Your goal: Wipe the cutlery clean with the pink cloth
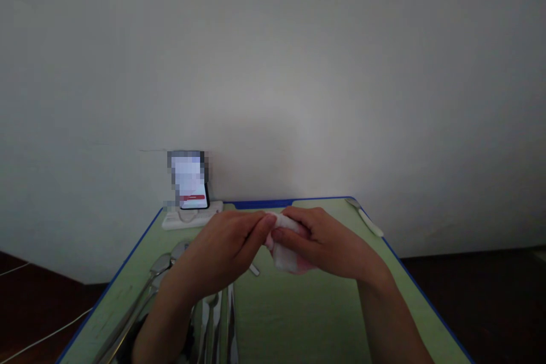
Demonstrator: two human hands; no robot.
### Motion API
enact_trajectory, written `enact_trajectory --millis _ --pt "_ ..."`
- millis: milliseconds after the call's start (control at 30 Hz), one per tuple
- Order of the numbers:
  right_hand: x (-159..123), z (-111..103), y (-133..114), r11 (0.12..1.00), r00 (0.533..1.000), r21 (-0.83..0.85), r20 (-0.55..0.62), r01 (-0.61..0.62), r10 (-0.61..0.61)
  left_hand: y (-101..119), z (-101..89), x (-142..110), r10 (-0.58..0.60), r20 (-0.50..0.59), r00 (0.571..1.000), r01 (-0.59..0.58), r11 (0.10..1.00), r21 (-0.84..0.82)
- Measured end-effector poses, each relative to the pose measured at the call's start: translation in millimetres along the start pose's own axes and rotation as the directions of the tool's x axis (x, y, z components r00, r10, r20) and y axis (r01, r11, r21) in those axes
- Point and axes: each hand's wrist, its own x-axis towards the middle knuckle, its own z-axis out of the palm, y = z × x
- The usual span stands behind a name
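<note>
- Table: green top, blue rim; far edge close to the pale wall.
- Open room: green surface shows below the hands, between the left-side cutlery and the right forearm.
- Left hand: thumb and fingers pinching one end of the cloth.
- Right hand: fingers wrapped round the cloth, thumb pressing it.
- Cloth: one, white and pink, bunched between both hands above the table; can't tell what's inside.
- Metal cutlery: at least five pieces, partly behind the left forearm; exact count unclear.
- White-handled utensil: one, along the right edge near the far corner.
- Phone: one, upright at a white base, far left corner.
</note>
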Motion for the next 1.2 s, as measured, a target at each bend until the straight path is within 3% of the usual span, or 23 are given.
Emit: enact_trajectory --millis 567,1000,1200 --pt "1 -1 4 1.000 1.000 0.003 0.024 0.005 -0.005 -2 3.1 0 0.005 0.004 1.000 -0.005 0.999 0.053" --pt "-19 -27 10 0.999 0.985 0.035 0.174 -0.017 0.011 -18 -4.9 -3 -0.055 -0.119 0.991 0.061 0.997 0.049" --pt "-13 -18 3 0.994 0.975 -0.003 0.197 -0.107 0.105 -13 2.5 0 -0.079 -0.091 0.993 0.087 0.992 0.093"
